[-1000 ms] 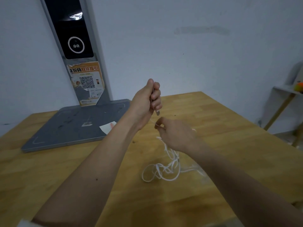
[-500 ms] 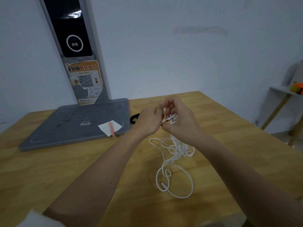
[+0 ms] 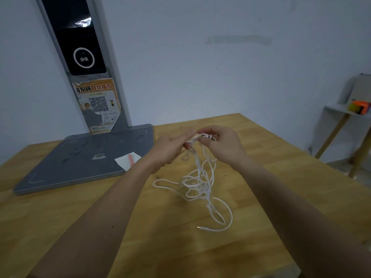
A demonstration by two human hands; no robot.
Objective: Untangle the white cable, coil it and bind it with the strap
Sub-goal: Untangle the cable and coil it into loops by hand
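A thin white cable [image 3: 200,185] hangs in loose tangled loops from both hands down onto the wooden table [image 3: 281,197]. Its free plug end [image 3: 200,228] lies on the table near me. My left hand [image 3: 170,147] and my right hand [image 3: 222,145] meet above the table's middle, each pinching a knotted part of the cable between fingers and thumb. A dark loop [image 3: 185,156], maybe the strap, lies on the table behind the hanging cable, partly hidden by my left hand.
A grey flat base [image 3: 84,157] with a tall upright panel [image 3: 80,57] stands at the back left. A white paper slip with a pink stick [image 3: 128,159] lies on its corner. A small shelf with an orange object [image 3: 359,107] stands at the right.
My left hand came down from its raised position and met my right hand. The cable's loops were lifted and spread, and the plug end now lies nearer to me.
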